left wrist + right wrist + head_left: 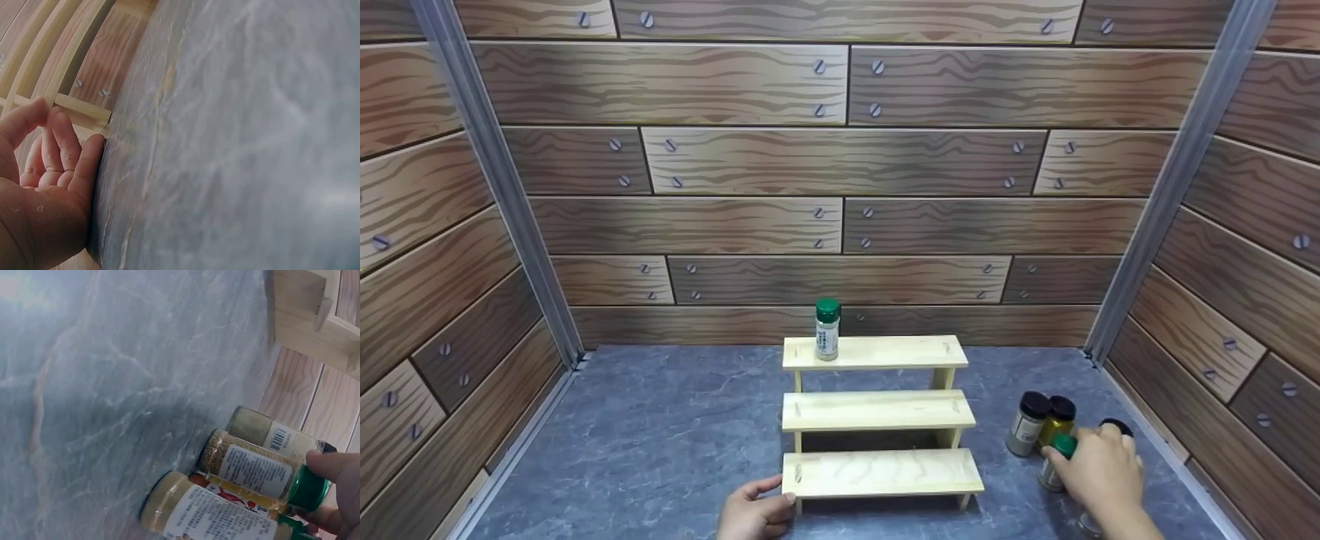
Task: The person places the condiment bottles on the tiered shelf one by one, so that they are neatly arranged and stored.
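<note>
The right hand has its fingers curled round the cap of a green-capped jar, which stands on the tabletop among the other jars, so picking up looks like the step in hand. The left hand, fingers loosely bent and holding nothing, rests against the stepped wooden rack, beside its lowest step. One jar already stands on the top step. Next, probably, a clean lift clear of the neighbouring jars.

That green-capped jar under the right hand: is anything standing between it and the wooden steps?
Nothing visible. The right hand already grips the green-capped jar, and bare grey table lies between it and the steps. Other jars crowd close beside it.
</note>
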Action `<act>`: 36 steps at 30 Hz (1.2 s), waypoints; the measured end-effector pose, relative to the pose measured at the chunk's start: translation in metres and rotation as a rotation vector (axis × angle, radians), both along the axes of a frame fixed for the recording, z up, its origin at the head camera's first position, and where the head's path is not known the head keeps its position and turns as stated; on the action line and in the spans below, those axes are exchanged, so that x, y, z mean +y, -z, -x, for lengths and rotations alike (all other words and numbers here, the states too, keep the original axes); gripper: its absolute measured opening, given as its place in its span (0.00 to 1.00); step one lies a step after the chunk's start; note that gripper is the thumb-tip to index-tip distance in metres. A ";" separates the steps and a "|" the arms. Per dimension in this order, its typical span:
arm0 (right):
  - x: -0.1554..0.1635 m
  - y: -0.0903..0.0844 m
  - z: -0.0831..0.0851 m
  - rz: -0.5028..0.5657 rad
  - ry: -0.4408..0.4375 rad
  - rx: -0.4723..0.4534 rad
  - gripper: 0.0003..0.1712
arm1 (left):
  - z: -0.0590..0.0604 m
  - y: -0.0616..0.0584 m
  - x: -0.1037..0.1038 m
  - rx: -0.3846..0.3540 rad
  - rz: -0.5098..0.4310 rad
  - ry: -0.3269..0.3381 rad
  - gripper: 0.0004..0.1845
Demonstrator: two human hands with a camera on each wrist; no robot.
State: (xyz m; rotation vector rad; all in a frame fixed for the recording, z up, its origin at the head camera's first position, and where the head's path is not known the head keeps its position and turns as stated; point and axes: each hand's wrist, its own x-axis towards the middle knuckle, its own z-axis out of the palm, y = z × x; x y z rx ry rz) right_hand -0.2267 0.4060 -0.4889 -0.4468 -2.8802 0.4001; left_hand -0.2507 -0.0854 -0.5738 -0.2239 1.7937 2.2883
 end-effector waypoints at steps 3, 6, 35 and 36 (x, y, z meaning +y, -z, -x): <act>-0.011 -0.013 -0.001 0.002 -0.036 0.033 0.42 | -0.001 0.001 0.000 0.027 -0.008 0.006 0.31; -0.031 -0.036 0.001 0.031 -0.090 0.074 0.41 | -0.002 0.002 0.000 0.038 -0.001 0.010 0.31; -0.175 -0.105 0.103 0.292 -0.356 0.409 0.30 | -0.006 0.003 0.002 0.050 -0.043 -0.021 0.32; -0.176 -0.105 0.103 0.303 -0.353 0.412 0.31 | -0.006 0.003 0.002 0.053 -0.039 -0.021 0.32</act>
